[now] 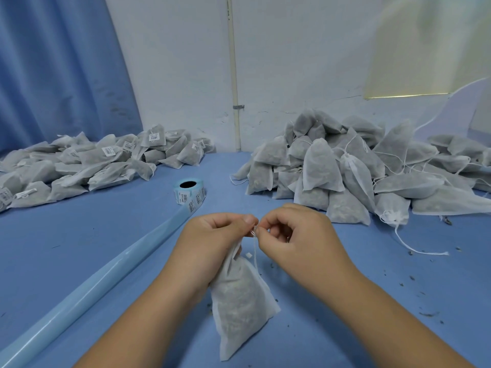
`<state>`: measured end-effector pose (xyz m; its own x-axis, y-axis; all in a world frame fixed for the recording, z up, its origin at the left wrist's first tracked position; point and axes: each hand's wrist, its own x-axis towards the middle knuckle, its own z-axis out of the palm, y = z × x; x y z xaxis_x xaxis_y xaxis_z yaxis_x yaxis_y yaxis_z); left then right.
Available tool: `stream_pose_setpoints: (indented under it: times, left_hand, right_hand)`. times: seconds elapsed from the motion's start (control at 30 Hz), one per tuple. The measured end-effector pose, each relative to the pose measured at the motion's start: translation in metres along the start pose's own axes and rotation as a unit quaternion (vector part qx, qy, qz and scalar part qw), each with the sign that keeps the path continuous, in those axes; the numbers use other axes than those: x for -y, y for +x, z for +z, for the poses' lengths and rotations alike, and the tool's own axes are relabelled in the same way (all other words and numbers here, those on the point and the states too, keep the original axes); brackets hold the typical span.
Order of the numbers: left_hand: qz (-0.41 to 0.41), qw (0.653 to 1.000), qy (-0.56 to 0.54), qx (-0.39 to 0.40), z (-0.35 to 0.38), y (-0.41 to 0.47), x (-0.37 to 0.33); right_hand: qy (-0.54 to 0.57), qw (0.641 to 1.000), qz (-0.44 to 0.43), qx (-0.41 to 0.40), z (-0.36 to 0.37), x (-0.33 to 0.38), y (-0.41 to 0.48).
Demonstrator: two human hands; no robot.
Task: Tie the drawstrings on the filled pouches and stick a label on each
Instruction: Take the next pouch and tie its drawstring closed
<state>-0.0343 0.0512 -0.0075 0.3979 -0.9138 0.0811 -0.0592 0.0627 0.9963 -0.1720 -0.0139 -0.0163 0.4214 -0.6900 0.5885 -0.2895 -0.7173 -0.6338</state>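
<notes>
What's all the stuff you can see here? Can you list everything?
pouch: one, white, centre, held up
drawstring: one, white, at pouch neck
labelled pouches: many, greyish, heap at left
unlabelled pouches: many, greyish, heap at right
label roll: one, light blue, table middle
backing strip: one, light blue, trailing from roll leftward
table: one, blue, underneath
curtain: one, blue, back left
pipe: one, cream, back wall
left hand: grips pouch neck
right hand: pinches drawstring

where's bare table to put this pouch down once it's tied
Bare blue table runs between the label roll and the unlabelled pile, and left of the liner strip, before the labelled pile. Both piles are crowded; crumbs litter the near right.
</notes>
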Motion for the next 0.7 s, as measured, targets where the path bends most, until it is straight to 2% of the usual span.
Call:
stream_pose_setpoints:
  times: [0.27,0.53,0.6,0.7]
  left_hand:
    - [0.052,0.994,0.072,-0.058,0.0058,-0.0024,-0.0003]
    - [0.07,0.989,0.114,-0.064,0.0061,-0.0021,0.0021]
    - [0.071,0.988,0.119,-0.061,0.0056,-0.0011,0.0022]
    - [0.076,0.988,0.121,-0.058,0.0033,0.0012,0.0012]
  right_hand:
    - [-0.032,0.999,0.016,-0.005,0.0005,0.0019,-0.0006]
    - [-0.077,0.996,0.039,0.019,0.0042,0.0039,-0.0032]
    - [-0.05,0.996,0.064,0.02,0.0031,0.0037,-0.0021]
    - [0.063,0.986,0.15,0.044,-0.0027,0.0034,0.0015]
